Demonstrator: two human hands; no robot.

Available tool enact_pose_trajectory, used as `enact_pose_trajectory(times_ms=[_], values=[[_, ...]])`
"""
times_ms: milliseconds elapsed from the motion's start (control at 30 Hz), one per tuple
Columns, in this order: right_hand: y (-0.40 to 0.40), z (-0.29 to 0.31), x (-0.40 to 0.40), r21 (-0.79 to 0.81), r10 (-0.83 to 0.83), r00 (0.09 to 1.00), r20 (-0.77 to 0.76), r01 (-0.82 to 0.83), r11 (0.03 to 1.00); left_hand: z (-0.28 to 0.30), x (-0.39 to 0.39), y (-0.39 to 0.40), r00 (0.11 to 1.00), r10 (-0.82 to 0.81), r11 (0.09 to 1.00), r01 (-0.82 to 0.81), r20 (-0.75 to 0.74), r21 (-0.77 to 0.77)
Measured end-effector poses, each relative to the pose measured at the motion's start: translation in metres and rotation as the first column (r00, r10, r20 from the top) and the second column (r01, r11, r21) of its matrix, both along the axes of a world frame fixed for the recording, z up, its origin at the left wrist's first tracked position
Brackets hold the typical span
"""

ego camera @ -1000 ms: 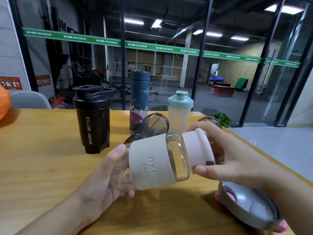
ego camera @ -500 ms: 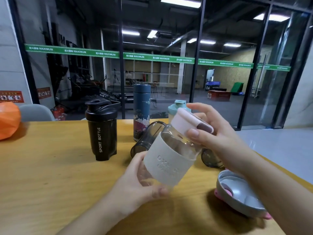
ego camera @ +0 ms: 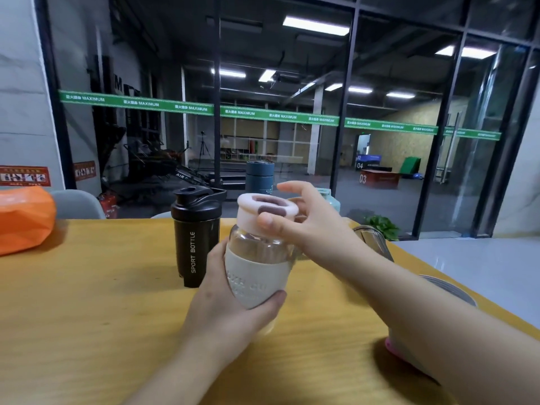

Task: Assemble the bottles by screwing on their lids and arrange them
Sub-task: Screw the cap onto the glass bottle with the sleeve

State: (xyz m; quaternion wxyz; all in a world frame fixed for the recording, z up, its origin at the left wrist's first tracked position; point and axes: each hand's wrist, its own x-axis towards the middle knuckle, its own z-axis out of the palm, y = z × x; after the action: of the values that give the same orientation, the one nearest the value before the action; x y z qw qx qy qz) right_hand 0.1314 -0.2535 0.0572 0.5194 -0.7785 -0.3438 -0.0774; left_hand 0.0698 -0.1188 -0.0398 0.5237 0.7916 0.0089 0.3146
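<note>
Gripping the glass bottle (ego camera: 257, 276) by its pale sleeve, the left hand (ego camera: 233, 311) holds it nearly upright over the middle of the bench (ego camera: 87, 302). The right hand (ego camera: 318, 229) spreads loosely at the pink lid (ego camera: 263, 211), thumb touching its rim, forefinger lifted clear. A black bottle (ego camera: 195, 238) stands just behind, toward the far edge.

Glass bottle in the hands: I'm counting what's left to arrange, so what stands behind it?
A black sport bottle stands behind-left. Only the top of the dark blue flask and a sliver of a mint lid show; the glass bottle and right hand cover the rest.
</note>
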Motion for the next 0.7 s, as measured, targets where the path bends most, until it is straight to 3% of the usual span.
enact_pose_trajectory(times_ms=[167,233,333,400,467,600,700], values=[[0.019,-0.012,0.008,-0.088,0.014,0.998,-0.062,-0.019,0.996,-0.006,0.003,0.008,0.995,0.098,0.995,-0.098,0.020,0.014],[0.027,-0.019,0.017,-0.006,0.035,0.988,-0.153,-0.037,0.999,-0.009,0.005,0.009,0.993,0.121,0.993,-0.121,0.016,0.009],[0.035,-0.021,0.032,0.129,-0.030,0.952,-0.304,0.072,0.989,-0.012,0.011,0.013,0.986,0.166,0.986,-0.165,0.021,-0.036],[0.038,-0.027,0.045,0.002,-0.140,0.964,-0.225,0.145,0.989,-0.014,0.013,0.016,0.982,0.189,0.979,-0.186,0.025,-0.084],[0.042,-0.037,0.060,-0.228,-0.200,0.976,-0.081,0.178,0.957,-0.017,0.015,0.019,0.980,0.196,0.976,-0.192,0.030,-0.100],[0.049,-0.057,0.078,-0.524,-0.171,0.970,0.174,0.238,0.818,-0.018,0.017,0.021,0.983,0.183,0.981,-0.180,0.032,-0.076],[0.053,-0.071,0.090,-0.624,-0.168,0.971,0.169,0.238,0.744,-0.017,0.016,0.020,0.986,0.168,0.984,-0.167,0.008,-0.054]])
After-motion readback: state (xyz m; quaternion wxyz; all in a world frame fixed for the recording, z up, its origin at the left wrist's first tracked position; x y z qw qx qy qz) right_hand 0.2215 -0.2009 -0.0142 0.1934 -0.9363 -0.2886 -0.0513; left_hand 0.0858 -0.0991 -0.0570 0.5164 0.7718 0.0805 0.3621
